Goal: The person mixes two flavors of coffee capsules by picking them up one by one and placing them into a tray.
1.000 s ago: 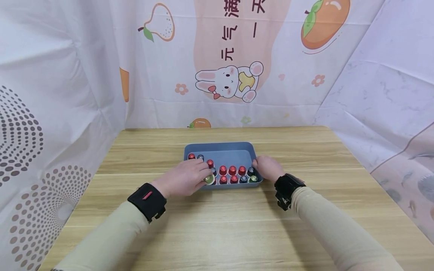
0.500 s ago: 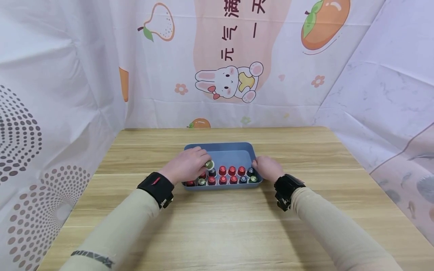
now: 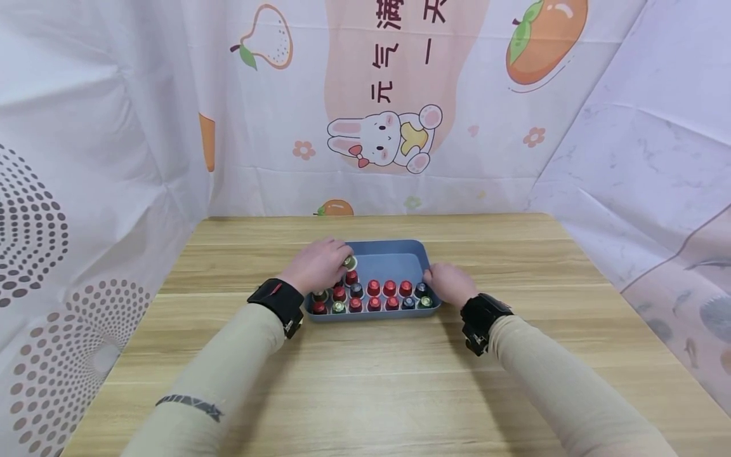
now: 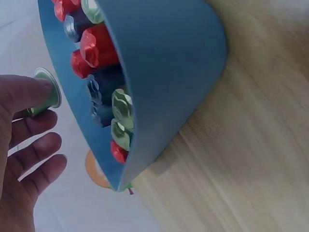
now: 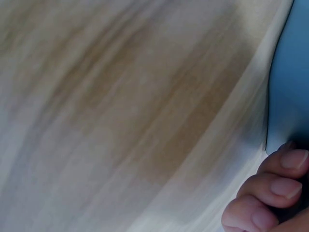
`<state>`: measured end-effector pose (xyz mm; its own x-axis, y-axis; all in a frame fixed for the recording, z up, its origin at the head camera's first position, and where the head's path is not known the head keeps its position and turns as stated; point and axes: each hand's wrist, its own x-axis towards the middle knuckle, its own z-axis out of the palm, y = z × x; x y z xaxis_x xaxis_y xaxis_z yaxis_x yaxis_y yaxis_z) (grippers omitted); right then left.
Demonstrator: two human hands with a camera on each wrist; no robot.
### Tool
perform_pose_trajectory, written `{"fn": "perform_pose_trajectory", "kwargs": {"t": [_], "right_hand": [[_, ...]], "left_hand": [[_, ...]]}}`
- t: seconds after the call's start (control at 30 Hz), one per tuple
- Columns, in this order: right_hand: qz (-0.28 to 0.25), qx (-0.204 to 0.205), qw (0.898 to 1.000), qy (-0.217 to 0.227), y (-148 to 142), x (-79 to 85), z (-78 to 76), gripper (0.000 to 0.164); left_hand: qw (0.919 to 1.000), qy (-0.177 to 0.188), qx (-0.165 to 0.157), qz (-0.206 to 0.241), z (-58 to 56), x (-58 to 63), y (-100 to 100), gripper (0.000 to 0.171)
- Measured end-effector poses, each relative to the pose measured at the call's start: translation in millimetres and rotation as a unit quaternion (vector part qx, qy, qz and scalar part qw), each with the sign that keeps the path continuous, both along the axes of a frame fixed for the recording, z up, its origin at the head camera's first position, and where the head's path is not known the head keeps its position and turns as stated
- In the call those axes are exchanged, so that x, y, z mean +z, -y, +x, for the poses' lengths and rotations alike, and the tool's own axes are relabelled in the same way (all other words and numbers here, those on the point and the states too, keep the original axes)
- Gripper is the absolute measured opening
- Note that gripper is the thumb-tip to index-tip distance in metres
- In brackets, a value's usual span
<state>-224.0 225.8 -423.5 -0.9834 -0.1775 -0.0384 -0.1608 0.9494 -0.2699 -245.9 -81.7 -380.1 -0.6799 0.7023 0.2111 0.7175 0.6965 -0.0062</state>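
Observation:
My left hand point(image 3: 321, 263) pinches a green coffee capsule point(image 3: 349, 262) between thumb and fingers over the left part of a blue-grey tray point(image 3: 394, 245). The left wrist view shows that capsule point(image 4: 47, 92) held by its sides, its wider rim facing the tray, other fingers loosely bent below. Rows of red, dark blue and green capsules point(image 3: 374, 289) stand along the tray's near side, some at the left partly hidden by the hand. My right hand point(image 3: 452, 284) grips the tray's right rim, and its curled fingers point(image 5: 285, 188) show against the outer wall in the right wrist view.
The tray rests on a wood-grain table point(image 3: 377, 381). Behind the table hangs a printed cloth point(image 3: 485, 184) with a rabbit and fruit, and more cloth hangs at both sides. Each wrist wears a black band point(image 3: 278, 306).
My left hand has moved away from me, from the near row toward the tray's far left, carrying the green capsule. More capsules show at the near left. The right hand stays at the rim.

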Motion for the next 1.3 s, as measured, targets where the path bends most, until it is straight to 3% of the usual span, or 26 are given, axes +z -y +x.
{"fn": "perform_pose_trajectory", "kwargs": {"t": [0.5, 0.77, 1.07, 1.3], "right_hand": [[-0.001, -0.002, 1.000, 0.002, 0, 0.7, -0.4, 0.036], [0.015, 0.002, 1.000, -0.016, 0, -4.4, -1.0, 0.035], [0.012, -0.003, 1.000, -0.006, 1, -1.9, -1.2, 0.034], [0.008, -0.003, 1.000, -0.006, 0, -1.8, -1.4, 0.034]], "left_hand": [[0.9993, 0.002, 0.032, -0.022, -15.5, -11.6, -4, 0.024], [0.9994, -0.016, 0.026, -0.017, -22.3, -24.3, -7, 0.019], [0.9954, -0.045, 0.027, -0.080, -20.0, -24.7, -15, 0.020], [0.9921, -0.028, 0.042, -0.115, -16.3, -22.9, -16, 0.029]]}}
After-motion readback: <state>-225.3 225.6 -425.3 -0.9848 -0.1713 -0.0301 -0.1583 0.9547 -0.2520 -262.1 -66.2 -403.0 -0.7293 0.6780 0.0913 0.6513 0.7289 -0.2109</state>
